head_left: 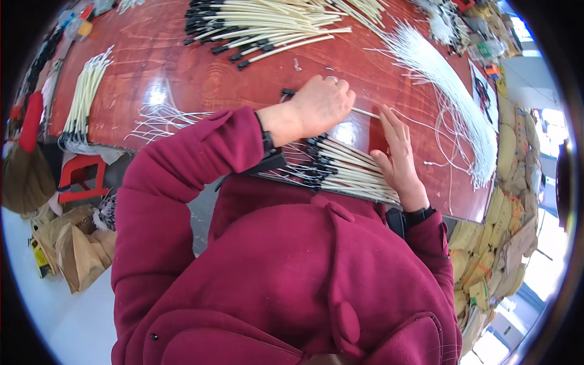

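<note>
Over the red table [182, 67], left fingers [343, 92] clamped on a pale stick [366, 112], right fingers [392, 126] apart at its tip.

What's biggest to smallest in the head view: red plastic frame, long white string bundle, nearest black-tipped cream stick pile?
Long white string bundle
Nearest black-tipped cream stick pile
Red plastic frame

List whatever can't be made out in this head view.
Head view:
Left hand: fingertips hidden beneath its knuckles.
Nearest cream rods: some ends covered by the right hand.
Upper cream-rod pile: far side cut off by the top edge.
White strands: too fine to count.
</note>
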### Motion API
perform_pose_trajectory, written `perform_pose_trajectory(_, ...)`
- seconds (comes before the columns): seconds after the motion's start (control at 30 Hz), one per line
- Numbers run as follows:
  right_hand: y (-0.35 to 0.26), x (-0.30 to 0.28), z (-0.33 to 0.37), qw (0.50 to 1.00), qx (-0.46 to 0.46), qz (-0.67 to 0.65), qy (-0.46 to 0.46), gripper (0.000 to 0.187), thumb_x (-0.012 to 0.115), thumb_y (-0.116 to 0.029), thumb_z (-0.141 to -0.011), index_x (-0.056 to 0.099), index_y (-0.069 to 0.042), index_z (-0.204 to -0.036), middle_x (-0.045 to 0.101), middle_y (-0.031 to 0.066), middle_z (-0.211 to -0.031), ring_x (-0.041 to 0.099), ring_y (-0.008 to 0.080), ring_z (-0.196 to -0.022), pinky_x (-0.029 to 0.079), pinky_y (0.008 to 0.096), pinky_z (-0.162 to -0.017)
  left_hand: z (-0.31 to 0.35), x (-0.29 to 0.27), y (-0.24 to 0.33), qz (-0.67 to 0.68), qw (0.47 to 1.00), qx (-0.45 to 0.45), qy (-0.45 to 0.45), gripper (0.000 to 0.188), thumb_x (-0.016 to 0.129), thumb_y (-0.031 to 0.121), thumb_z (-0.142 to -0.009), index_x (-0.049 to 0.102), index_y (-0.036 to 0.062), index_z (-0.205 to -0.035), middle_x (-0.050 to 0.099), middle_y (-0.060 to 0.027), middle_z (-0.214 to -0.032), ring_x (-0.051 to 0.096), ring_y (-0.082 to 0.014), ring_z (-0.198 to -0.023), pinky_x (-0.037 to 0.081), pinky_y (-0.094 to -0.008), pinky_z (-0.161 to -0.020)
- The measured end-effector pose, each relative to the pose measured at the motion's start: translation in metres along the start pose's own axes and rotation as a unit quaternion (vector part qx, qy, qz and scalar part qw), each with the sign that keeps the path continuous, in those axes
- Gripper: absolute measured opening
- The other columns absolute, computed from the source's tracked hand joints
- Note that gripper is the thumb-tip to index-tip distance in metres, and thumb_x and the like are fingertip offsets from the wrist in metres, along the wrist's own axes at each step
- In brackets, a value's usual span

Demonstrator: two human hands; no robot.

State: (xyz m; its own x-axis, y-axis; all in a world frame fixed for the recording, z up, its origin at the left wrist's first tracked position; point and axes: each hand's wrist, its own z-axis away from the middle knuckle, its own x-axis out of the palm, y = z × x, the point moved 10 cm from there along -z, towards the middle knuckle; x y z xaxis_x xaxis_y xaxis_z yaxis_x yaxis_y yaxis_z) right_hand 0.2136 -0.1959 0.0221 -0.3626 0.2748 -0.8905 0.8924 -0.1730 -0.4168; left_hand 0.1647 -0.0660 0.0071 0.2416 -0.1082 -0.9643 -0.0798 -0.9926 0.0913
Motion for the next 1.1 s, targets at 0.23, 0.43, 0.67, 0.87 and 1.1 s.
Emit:
perform_pose_trajectory(0.23, 0.012, -0.004, -0.002, 0.999, 0.029, 0.022, 0.026, 0.064, 0.065, -0.024, -0.094, 0.046, 0.0, -0.15, 0.048, 0.0191, -0.151, 0.047, 0.0381, -0.135, 0.038, 0.0454, -0.113, 0.004, -0.008, -0.006, 0.013, 0.999, -0.027, 0.025, 0.01, 0.06, 0.014, -0.087, 0.062, 0.0071, -0.093, 0.064, -0.0092, -0.093, 0.067, -0.0275, -0.089, 0.055, -0.0393, -0.074)
perform_pose_trajectory(0.43, 0.013, -0.015, -0.003, 0.998, 0.025, 0.043, 0.043, 0.065, 0.075, -0.014, -0.087, 0.051, -0.002, -0.146, 0.055, 0.0171, -0.143, 0.053, 0.0381, -0.124, 0.043, 0.0456, -0.106, 0.042, -0.044, -0.071, 0.081, 0.988, -0.099, 0.086, 0.014, 0.065, 0.018, -0.091, 0.061, 0.0058, -0.096, 0.062, -0.0112, -0.093, 0.065, -0.0326, -0.089, 0.054, -0.0414, -0.075)
perform_pose_trajectory(0.67, 0.0, -0.007, -0.023, 1.0, -0.003, 0.014, 0.026, 0.063, 0.073, -0.013, -0.088, 0.051, -0.003, -0.146, 0.056, 0.0166, -0.142, 0.054, 0.0365, -0.123, 0.042, 0.0442, -0.107, 0.074, -0.026, -0.089, 0.201, 0.967, -0.158, -0.01, 0.021, 0.07, 0.01, -0.089, 0.054, 0.0025, -0.099, 0.062, -0.0132, -0.091, 0.063, -0.0349, -0.087, 0.05, -0.0435, -0.073)
perform_pose_trajectory(0.87, -0.025, 0.001, -0.05, 0.996, -0.062, 0.014, 0.061, 0.039, 0.074, -0.014, -0.087, 0.066, -0.004, -0.123, 0.067, 0.0118, -0.122, 0.059, 0.0309, -0.108, 0.045, 0.0414, -0.095, 0.067, -0.028, -0.077, 0.389, 0.901, -0.188, 0.033, 0.023, 0.069, 0.005, -0.089, 0.051, 0.0019, -0.103, 0.063, -0.0152, -0.077, 0.063, -0.0363, -0.074, 0.049, -0.0434, -0.069)
perform_pose_trajectory(1.1, -0.027, 0.002, -0.05, 0.994, -0.091, -0.018, 0.053, 0.009, 0.074, -0.013, -0.086, 0.071, -0.005, -0.089, 0.072, 0.0047, -0.093, 0.062, 0.0247, -0.088, 0.044, 0.038, -0.083, 0.072, -0.05, -0.07, 0.458, 0.866, -0.185, 0.079, 0.02, 0.064, 0.001, -0.093, 0.053, 0.0008, -0.109, 0.062, -0.0098, -0.075, 0.059, -0.0202, -0.064, 0.047, -0.0324, -0.061)
